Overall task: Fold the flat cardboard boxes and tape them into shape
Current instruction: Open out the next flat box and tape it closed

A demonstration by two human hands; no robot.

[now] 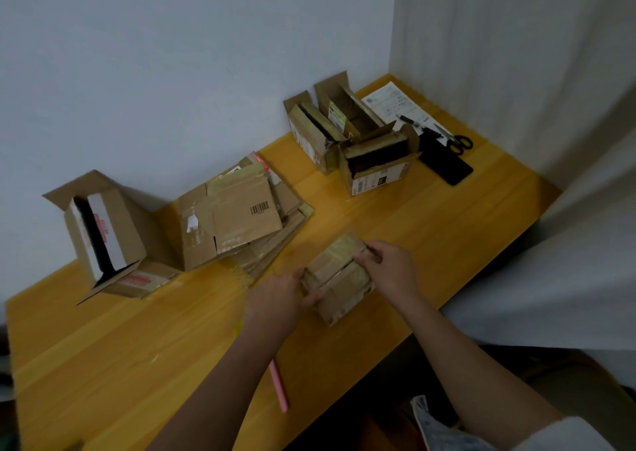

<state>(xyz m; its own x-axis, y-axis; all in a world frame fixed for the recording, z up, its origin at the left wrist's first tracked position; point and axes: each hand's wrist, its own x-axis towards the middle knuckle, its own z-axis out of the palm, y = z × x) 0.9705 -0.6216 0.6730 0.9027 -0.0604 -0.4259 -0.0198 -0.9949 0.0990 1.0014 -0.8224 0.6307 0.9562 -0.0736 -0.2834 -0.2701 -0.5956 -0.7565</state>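
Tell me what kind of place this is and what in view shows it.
Probably a home or small-office corner used for packing, not a warehouse. A yellow wooden table stands against plain white walls, with a stack of flattened cartons, and scissors and a pen beside a printed sheet.

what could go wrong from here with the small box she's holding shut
1. Both hands, left hand and right hand, grip the small box, and no tape roll is in view; letting go to fetch tape may let the flaps spring open.
2. The scissors lie at the far corner, an awkward reach.
3. The pink stick under the left forearm lies near the table edge and could get knocked off.
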